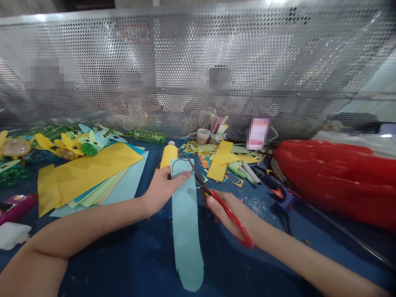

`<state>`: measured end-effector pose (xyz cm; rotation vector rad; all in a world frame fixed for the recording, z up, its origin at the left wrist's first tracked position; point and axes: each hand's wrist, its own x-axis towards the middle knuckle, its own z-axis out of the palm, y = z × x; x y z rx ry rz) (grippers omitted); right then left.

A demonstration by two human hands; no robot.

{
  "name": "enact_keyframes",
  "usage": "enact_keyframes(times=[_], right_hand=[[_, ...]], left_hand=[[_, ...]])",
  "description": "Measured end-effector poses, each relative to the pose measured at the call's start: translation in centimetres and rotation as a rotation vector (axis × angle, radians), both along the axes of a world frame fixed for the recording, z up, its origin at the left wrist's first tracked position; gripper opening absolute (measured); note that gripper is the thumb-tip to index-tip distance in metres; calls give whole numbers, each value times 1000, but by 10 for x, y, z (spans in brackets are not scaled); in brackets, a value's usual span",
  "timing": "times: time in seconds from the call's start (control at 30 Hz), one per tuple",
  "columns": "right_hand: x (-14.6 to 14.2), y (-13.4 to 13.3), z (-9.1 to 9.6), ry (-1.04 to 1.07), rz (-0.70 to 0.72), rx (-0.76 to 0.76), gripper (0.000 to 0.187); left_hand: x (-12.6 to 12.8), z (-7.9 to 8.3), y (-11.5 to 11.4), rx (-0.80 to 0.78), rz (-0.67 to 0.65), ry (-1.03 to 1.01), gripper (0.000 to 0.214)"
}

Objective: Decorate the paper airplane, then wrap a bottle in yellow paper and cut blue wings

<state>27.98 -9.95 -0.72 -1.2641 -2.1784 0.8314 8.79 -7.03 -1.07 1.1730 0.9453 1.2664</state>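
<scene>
My left hand (167, 183) pinches a long light blue paper strip (186, 231) near its top, thumb on the front and fingers behind it. A dark curved line is drawn across the strip's upper end, while its lower end is rounded. In my right hand (230, 210) is a pair of scissors (227, 212) with red handles. The blades point up and left, against the strip's upper right edge. Just behind my left hand a yellow bottle (169, 155) with a pale cap is partly hidden.
Coloured paper sheets (89, 177) lie left, below bottle-and-paper figures (64, 144). Yellow strips (220, 161), scraps and markers (247, 171) cover the middle back. A red plastic bag (334, 181) fills the right. A perforated metal screen (185, 62) closes off the back, with people beyond.
</scene>
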Motion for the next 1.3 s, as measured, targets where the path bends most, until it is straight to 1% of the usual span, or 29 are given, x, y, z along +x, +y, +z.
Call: enact_keyframes(times=[0.2, 0.33, 0.6, 0.77, 0.97, 1.13, 1.3], right_hand=[[1, 1, 0, -5, 18, 4, 53], [0, 1, -1, -34, 1, 12, 53], [-2, 1, -5, 20, -20, 4, 59], [-4, -2, -2, 56, -40, -18, 61], [-5, -3, 0, 70, -27, -25, 61], [-4, -2, -2, 78, -39, -32, 61], [-5, -3, 0, 93, -53, 1, 62]], left_hand=[[1, -1, 2, -35, -13, -54, 27], [0, -1, 1, -39, -12, -55, 25], [3, 1, -4, -61, -28, -115, 27], [5, 2, -5, -78, -59, -175, 25], [5, 1, -5, -77, -107, -203, 21], [5, 1, -5, -89, -112, -208, 21], [5, 2, -6, -105, -109, -222, 23]])
